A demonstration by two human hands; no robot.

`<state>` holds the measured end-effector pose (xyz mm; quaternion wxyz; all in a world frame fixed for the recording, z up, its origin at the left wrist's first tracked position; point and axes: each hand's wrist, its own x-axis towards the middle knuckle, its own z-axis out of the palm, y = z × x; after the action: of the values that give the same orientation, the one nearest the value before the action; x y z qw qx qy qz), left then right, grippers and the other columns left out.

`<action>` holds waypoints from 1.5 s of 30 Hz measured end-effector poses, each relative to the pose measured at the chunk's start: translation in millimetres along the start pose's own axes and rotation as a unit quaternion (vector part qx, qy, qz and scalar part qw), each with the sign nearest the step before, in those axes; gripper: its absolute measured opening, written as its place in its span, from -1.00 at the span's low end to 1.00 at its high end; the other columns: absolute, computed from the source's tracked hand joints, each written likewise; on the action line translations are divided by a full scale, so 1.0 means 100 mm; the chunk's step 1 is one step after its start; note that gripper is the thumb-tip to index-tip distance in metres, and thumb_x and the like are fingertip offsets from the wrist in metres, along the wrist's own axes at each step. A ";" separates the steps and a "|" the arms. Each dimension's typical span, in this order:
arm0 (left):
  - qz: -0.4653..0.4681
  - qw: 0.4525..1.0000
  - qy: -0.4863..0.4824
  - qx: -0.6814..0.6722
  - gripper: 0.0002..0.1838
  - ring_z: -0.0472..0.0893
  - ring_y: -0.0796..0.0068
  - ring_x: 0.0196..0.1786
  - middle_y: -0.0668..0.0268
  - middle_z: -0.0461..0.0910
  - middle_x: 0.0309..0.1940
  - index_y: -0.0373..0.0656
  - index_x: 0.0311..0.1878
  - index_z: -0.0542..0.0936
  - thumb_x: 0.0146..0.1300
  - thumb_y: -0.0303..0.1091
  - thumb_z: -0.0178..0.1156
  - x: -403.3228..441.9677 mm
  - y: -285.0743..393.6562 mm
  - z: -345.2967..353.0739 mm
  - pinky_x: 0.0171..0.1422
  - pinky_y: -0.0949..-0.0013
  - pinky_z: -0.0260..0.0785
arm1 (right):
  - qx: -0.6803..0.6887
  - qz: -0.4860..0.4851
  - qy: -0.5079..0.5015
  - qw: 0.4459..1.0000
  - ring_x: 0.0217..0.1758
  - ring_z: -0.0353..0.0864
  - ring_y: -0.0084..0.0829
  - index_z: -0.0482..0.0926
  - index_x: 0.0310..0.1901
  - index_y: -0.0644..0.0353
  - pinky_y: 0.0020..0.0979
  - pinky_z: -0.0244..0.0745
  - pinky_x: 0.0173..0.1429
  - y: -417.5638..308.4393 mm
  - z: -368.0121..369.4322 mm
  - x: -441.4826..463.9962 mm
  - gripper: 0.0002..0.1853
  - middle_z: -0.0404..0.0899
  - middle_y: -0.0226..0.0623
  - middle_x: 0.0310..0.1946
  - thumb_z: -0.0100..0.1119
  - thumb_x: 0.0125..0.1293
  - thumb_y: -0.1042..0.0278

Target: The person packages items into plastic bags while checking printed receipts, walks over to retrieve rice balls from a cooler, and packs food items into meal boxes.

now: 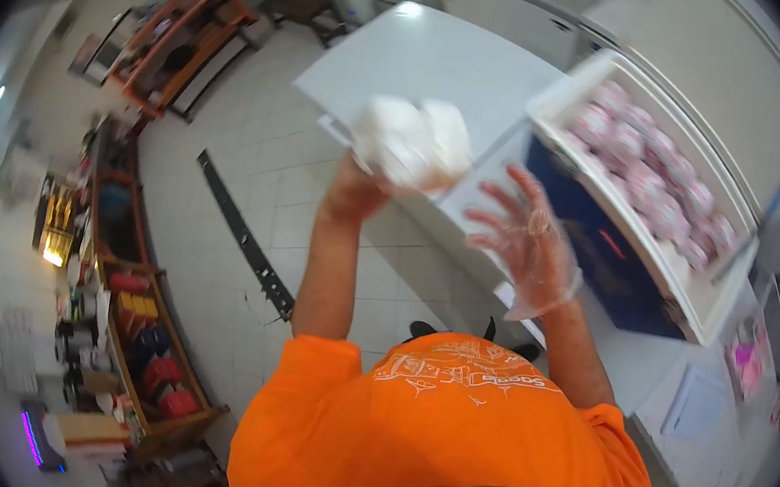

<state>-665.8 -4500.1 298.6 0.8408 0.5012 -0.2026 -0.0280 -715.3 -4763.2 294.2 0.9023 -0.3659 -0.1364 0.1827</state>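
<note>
My left hand [358,190] is wrapped round the underside of a white bundle [411,140], which looks like two rounded packages side by side, blurred by motion. Only part of its fingers shows. To the right of the bundle, my right hand [530,240] wears a clear plastic glove; its fingers are spread and it holds nothing. Beside that hand stands a blue cooler box with a white rim [599,181], filled with several pink-and-white wrapped packages [647,186].
A white table [429,65] extends ahead and under the cooler. A notepad [697,404] and a pink packet [744,366] lie at the right. Wooden shelves [158,381] with goods line the left, and a dark strip [242,234] crosses the tiled floor.
</note>
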 end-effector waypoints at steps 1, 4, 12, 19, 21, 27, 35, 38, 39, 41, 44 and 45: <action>-0.020 0.998 0.003 0.064 0.02 0.46 0.31 0.30 0.20 0.41 0.30 -0.13 0.43 0.25 -0.14 -0.33 0.59 -0.28 0.17 -0.16 0.37 0.16 0.37 | 0.064 0.033 -0.024 0.997 0.21 0.49 -0.18 0.06 0.47 0.13 -0.21 0.59 0.03 0.27 0.22 0.19 -0.09 0.26 -0.05 0.34 0.17 0.28 -0.26; -0.092 0.985 0.068 0.133 -0.02 0.49 0.41 0.25 0.24 0.48 0.23 -0.15 0.38 0.34 -0.21 -0.53 0.59 -1.09 0.56 -0.41 0.35 0.27 0.39 | 0.195 0.163 -0.079 0.964 0.21 0.51 -0.17 0.08 0.47 0.06 -0.23 0.69 -0.07 1.28 0.82 0.62 -0.16 0.29 -0.08 0.34 0.10 0.32 -0.26; -0.049 0.952 0.280 -0.115 -0.23 0.52 0.31 0.25 0.25 0.45 0.27 -0.18 0.39 0.31 0.08 -0.55 0.38 -2.52 0.68 -2.02 0.35 0.19 0.42 | 0.234 0.369 0.056 0.898 0.14 0.58 -0.13 0.39 0.26 0.21 -0.10 0.69 0.07 3.19 1.45 1.32 -0.47 0.51 -0.08 0.15 0.05 0.42 0.00; 0.042 0.860 0.396 -0.317 -0.38 0.45 0.04 0.33 0.16 0.38 0.31 -0.14 0.40 0.23 0.29 -0.44 0.20 -3.05 1.03 -4.05 0.35 0.00 0.42 | 0.106 0.400 0.125 0.902 -0.30 0.64 -0.24 0.51 0.05 0.19 -0.40 0.65 -0.34 4.56 2.16 2.79 -0.57 0.62 -0.19 -0.10 0.22 0.29 0.07; 0.064 0.860 0.418 -0.286 -0.35 0.39 -0.01 0.38 0.15 0.34 0.34 -0.12 0.40 0.22 0.27 -0.42 0.24 -3.25 1.37 -4.72 0.43 -0.02 0.31 | 0.057 0.426 0.042 0.902 -0.31 0.62 -0.23 0.50 0.05 0.19 -0.41 0.60 -0.38 5.10 2.32 3.35 -0.58 0.61 -0.20 -0.13 0.23 0.26 0.13; 0.274 0.810 0.370 -0.363 -0.37 0.31 -0.13 0.41 0.13 0.29 0.38 -0.14 0.41 0.23 0.41 0.01 0.03 -4.13 2.76 -5.99 0.51 -0.10 0.13 | -0.006 0.508 -0.194 0.839 -0.11 0.64 -0.12 0.38 0.19 0.28 -0.18 0.61 -0.08 7.03 3.91 5.09 -0.49 0.57 -0.10 -0.01 0.13 0.27 0.19; 0.452 0.659 0.552 -0.238 -0.31 0.33 -0.10 0.37 0.18 0.28 0.41 0.00 0.35 0.36 0.31 0.24 0.04 -5.45 3.19 -7.54 0.45 -0.25 0.14 | 0.118 0.682 -0.397 0.603 -0.02 0.60 -0.24 0.40 0.21 0.07 -0.26 0.53 0.05 9.75 6.85 6.06 -0.45 0.53 -0.08 0.08 0.26 0.14 0.29; 0.497 0.669 0.477 -0.278 -0.29 0.37 -0.06 0.33 0.22 0.38 0.33 0.02 0.32 0.39 0.21 0.25 0.11 -5.79 3.31 -8.36 0.43 -0.32 0.15 | 0.137 0.726 -0.376 0.559 -0.07 0.58 -0.15 0.40 0.20 -0.13 -0.25 0.58 -0.02 10.57 7.51 6.32 -0.39 0.53 -0.10 0.05 0.36 0.07 0.39; 0.498 0.691 0.450 -0.267 -0.28 0.39 -0.05 0.33 0.24 0.42 0.30 0.02 0.31 0.40 0.18 0.26 0.14 -5.91 3.53 -8.74 0.42 -0.33 0.15 | 0.157 0.736 -0.365 0.548 -0.07 0.58 -0.13 0.40 0.20 -0.14 -0.25 0.58 -0.02 10.95 7.70 6.46 -0.38 0.52 -0.10 0.04 0.37 0.06 0.39; 0.454 0.681 0.507 -0.270 -0.33 0.40 -0.01 0.23 0.24 0.45 0.23 0.06 0.24 0.45 0.16 0.27 0.10 -5.93 4.08 -9.38 0.29 -0.37 0.23 | 0.143 0.769 -0.309 0.541 -0.07 0.57 -0.10 0.41 0.18 -0.14 -0.26 0.60 -0.02 11.54 7.88 6.82 -0.39 0.52 -0.12 0.02 0.39 0.06 0.39; 0.406 0.694 0.515 -0.297 -0.39 0.46 0.09 0.11 0.24 0.48 0.14 0.07 0.18 0.47 0.21 0.26 0.05 -5.91 4.92 -10.71 0.10 -0.16 0.39 | 0.111 0.745 -0.314 0.578 -0.06 0.57 -0.15 0.44 0.15 -0.06 -0.28 0.60 -0.01 12.14 8.21 7.66 -0.44 0.52 -0.13 0.03 0.37 0.07 0.39; 0.401 0.726 0.457 -0.321 -0.40 0.47 0.11 0.10 0.23 0.49 0.13 0.06 0.19 0.46 0.23 0.25 0.04 -6.04 5.08 -11.31 0.10 -0.12 0.40 | 0.091 0.719 -0.307 0.617 -0.06 0.57 -0.21 0.43 0.14 0.07 -0.31 0.59 0.01 12.29 8.32 7.95 -0.49 0.52 -0.14 0.03 0.33 0.11 0.36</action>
<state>-881.6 -3156.6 74.0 0.8755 0.0254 0.0447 0.4805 -601.1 -3096.0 88.9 0.4170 -0.1853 -0.0819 0.8860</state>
